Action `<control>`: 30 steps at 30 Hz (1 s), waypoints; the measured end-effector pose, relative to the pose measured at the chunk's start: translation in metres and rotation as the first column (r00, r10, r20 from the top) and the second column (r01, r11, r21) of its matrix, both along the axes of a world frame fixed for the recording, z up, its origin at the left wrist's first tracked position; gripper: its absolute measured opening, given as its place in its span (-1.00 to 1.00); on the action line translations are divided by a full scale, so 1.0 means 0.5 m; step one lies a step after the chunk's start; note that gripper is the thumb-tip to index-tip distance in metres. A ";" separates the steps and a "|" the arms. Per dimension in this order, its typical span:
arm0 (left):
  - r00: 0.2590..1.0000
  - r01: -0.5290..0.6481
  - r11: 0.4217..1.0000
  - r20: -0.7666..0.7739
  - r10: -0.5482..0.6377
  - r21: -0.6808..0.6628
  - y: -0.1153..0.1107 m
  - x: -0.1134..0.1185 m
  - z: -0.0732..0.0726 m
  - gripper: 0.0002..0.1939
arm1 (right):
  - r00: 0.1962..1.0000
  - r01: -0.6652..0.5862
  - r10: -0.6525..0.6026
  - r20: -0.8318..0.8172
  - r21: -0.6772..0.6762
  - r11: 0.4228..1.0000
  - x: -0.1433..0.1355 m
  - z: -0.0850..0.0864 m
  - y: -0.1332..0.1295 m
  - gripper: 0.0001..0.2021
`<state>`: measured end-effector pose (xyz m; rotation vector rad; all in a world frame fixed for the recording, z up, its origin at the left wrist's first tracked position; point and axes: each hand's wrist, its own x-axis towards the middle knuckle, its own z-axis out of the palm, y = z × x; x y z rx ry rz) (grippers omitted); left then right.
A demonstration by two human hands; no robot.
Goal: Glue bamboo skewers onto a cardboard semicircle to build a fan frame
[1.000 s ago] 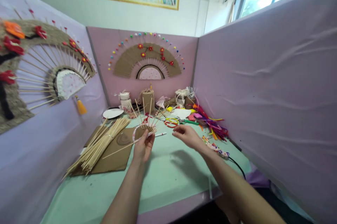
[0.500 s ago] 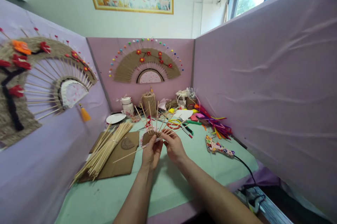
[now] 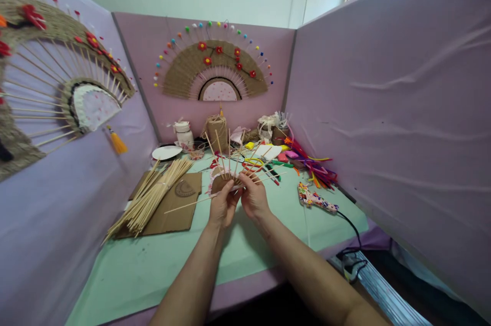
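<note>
Between my two hands, above the green tabletop, is a small brown cardboard half-round (image 3: 219, 184) with a frilled pale edge. Thin wooden sticks (image 3: 229, 149) fan out from it, upward and to the right, and one long stick points out to the lower left. My left hand (image 3: 223, 203) is closed on the cardboard's lower edge, thumb on top. My right hand (image 3: 253, 195) pinches the right side of the fan piece, where several sticks meet the cardboard. The fingertips under the piece are partly hidden.
At left, a bundle of sticks (image 3: 157, 195) and a protractor (image 3: 184, 188) lie on cardboard (image 3: 180, 218). A corded, flower-patterned glue gun (image 3: 316, 199) rests at right. Behind are pliers (image 3: 274, 171), a twine spool (image 3: 217, 133), pipe cleaners (image 3: 312, 167) and a white jar (image 3: 184, 136). Finished fans (image 3: 178, 70) hang on the partitions.
The view has tilted downward, so the wall picture and hanging fans sit higher. Both hands keep their grip on the fan piece, with hardly any shift between them.
</note>
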<state>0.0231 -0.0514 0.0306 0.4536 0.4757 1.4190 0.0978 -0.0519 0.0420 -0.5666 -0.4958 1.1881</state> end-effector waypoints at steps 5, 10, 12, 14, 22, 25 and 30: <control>1.000 -0.001 1.000 -0.023 0.001 0.010 0.000 0.000 -0.004 -0.73 | 1.000 0.011 -0.011 0.006 -0.004 1.000 0.000 -0.006 0.002 -0.77; 1.000 0.000 1.000 -0.027 0.001 0.024 0.001 0.001 -0.005 -0.71 | 1.000 0.015 -0.015 0.023 -0.005 1.000 -0.001 -0.006 0.000 -0.76; 1.000 0.001 1.000 -0.027 0.000 0.027 0.000 0.002 -0.004 -0.72 | 0.999 0.013 -0.013 0.043 -0.005 1.000 0.000 -0.005 -0.001 -0.76; 1.000 0.003 1.000 -0.028 -0.002 0.031 0.000 0.001 -0.003 -0.72 | 0.997 0.012 -0.012 0.075 -0.004 1.000 0.003 -0.004 -0.003 -0.74; 1.000 0.000 1.000 -0.019 0.000 0.012 0.001 -0.006 0.002 -0.76 | 0.923 0.021 0.016 0.384 -0.092 0.996 0.052 -0.038 -0.048 -0.67; 1.000 -0.017 1.000 -0.019 0.017 -0.016 0.004 -0.006 -0.001 -0.80 | 0.819 -0.002 0.068 0.569 -0.117 0.993 0.093 -0.029 -0.091 -0.73; 0.999 -0.006 0.999 -0.052 0.004 -0.033 0.009 -0.003 -0.007 -0.78 | 0.102 -0.089 -0.363 0.926 0.372 0.924 0.166 0.078 -0.112 -0.95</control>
